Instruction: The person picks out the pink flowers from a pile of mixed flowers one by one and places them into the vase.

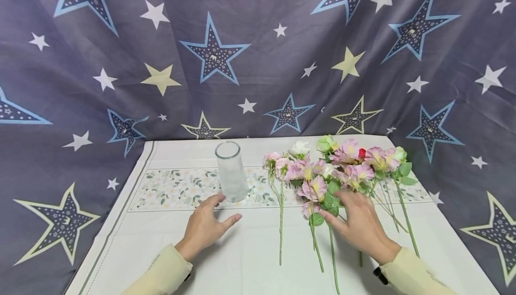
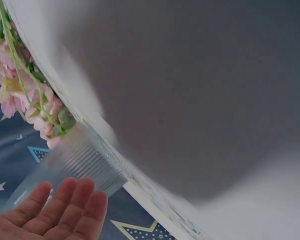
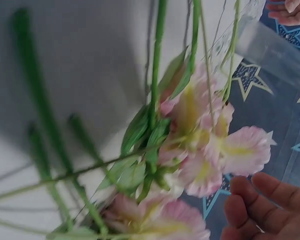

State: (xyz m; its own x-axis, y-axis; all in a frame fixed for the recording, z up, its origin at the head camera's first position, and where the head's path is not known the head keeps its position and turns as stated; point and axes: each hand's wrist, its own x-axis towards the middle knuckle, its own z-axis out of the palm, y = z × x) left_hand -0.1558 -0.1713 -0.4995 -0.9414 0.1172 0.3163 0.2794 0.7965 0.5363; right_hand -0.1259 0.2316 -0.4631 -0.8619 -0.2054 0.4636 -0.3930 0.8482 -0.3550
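Observation:
A clear ribbed glass vase [image 1: 233, 176] stands upright on the table, left of the middle. My left hand [image 1: 205, 224] is just in front of its base, thumb and fingers spread apart and holding nothing. In the left wrist view the fingers [image 2: 72, 207] overlap the vase [image 2: 85, 155]. Artificial flowers with pink and yellow petals [image 1: 313, 189] lie on the right side, green stems towards me. Over the near blooms and leaves hovers my right hand [image 1: 359, 224], its fingers loosely bent around no stem. The right wrist view shows its fingertips close beside a pink bloom [image 3: 240, 150].
A white cloth with a floral printed band [image 1: 177, 190] covers the table. White blooms [image 1: 299, 148], a pale green bloom [image 1: 326, 143] and a small red one [image 1: 362, 153] lie among the pink flowers. Behind the table hangs a dark star-patterned curtain [image 1: 258, 75].

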